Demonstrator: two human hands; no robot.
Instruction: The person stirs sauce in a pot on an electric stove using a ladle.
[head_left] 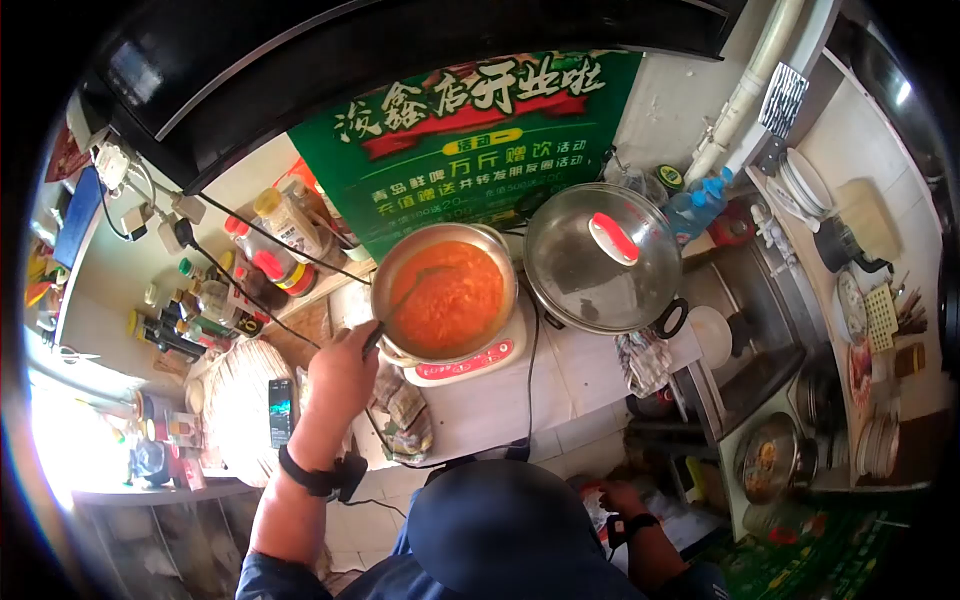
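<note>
My left hand (343,372) is closed around the dark handle of a spatula (404,296). The head of the spatula lies in the orange-red sauce (452,300), partly sunk, so its full shape is hidden. That sauce fills a steel pan (509,282), which stands on a white and red electric cooker (470,364). Low at my right side, my right hand (622,498) has its fingers bent beside a whitish plastic bag (592,508). What it holds, if anything, I cannot make out.
Right of the pan sits a wide pot with a glass lid (570,275) and red knob. Cloths lie at the counter's front (408,425) and beside the sink (735,345). A propped phone (280,412) and several bottles (215,300) stand left. A cable crosses the counter.
</note>
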